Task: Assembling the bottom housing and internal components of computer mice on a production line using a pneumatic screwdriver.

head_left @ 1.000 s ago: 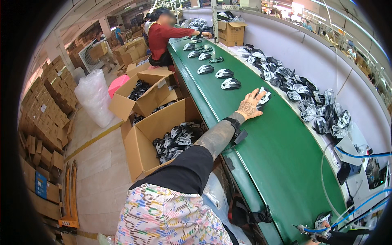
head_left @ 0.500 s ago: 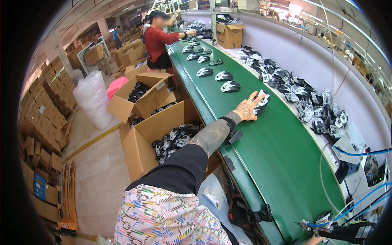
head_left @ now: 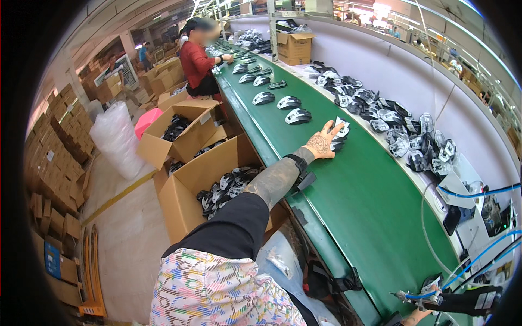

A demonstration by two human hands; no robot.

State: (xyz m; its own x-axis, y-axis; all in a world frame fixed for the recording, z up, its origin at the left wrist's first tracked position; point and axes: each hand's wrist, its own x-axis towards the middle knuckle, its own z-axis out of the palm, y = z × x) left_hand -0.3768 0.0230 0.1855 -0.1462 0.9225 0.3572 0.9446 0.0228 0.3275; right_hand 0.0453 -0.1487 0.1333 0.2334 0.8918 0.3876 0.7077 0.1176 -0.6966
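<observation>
My left hand (head_left: 321,143) reaches out over the green conveyor belt (head_left: 375,190). Its thumb and fingers are around a black-and-white mouse-shaped plastic shell (head_left: 341,129), which rests on the belt and is partly covered by the hand. Beyond it lie similar shells, the nearest being one white-topped shell (head_left: 298,116). Only a bit of my right hand (head_left: 417,317) shows at the bottom right, its fingers hidden. Close to it are a metal-tipped tool (head_left: 418,296) with a blue hose and a dark shell piece (head_left: 431,283); whether the hand holds either is unclear.
Many shells in clear bags (head_left: 402,122) line the ledge on the belt's right. Left of the belt stand open cartons, including a large box (head_left: 185,187) of shells. A co-worker in red (head_left: 196,62) works at the belt's far end. Blue hoses (head_left: 481,193) hang at right.
The whole view has shifted slightly, moving the scene left. My left hand stays at the same shell. The co-worker's outstretched arm has drawn back and down toward the belt.
</observation>
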